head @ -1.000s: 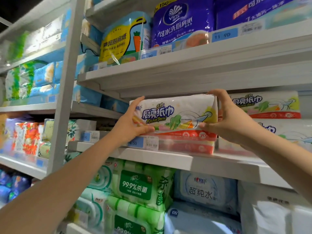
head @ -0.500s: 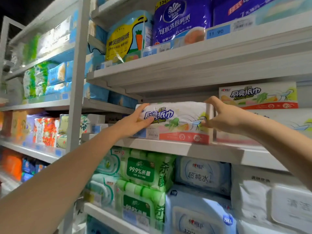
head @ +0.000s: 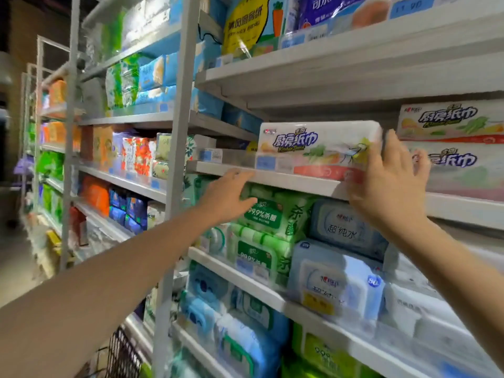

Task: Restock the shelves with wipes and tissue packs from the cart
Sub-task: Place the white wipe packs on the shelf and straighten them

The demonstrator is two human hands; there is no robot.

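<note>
Two hands were raised at the shelving, and neither one gripped anything. Your right hand (head: 390, 184) lay open with its fingers spread and fairly straight, the fingertips (head: 394, 144) touching the right end of the white kitchen towel pack (head: 319, 145). Your left hand (head: 229, 195) hung loose and relaxed just below the shelf edge (head: 294, 180), apart from the pack, in front of the green wipes packs (head: 268, 214) on the level beneath. The kitchen towel pack sat lengthwise on the shelf at its front lip, behind the price tags (head: 264, 162), printed face toward you. Just right of it, beyond your right hand, two matching packs (head: 450, 124) were stacked one on the other. Pale blue wipes packs (head: 343, 230) stood beside the green ones. A dark wire cart (head: 122, 356) showed at the lower left, under your left forearm; blur hid whatever it held.
</note>
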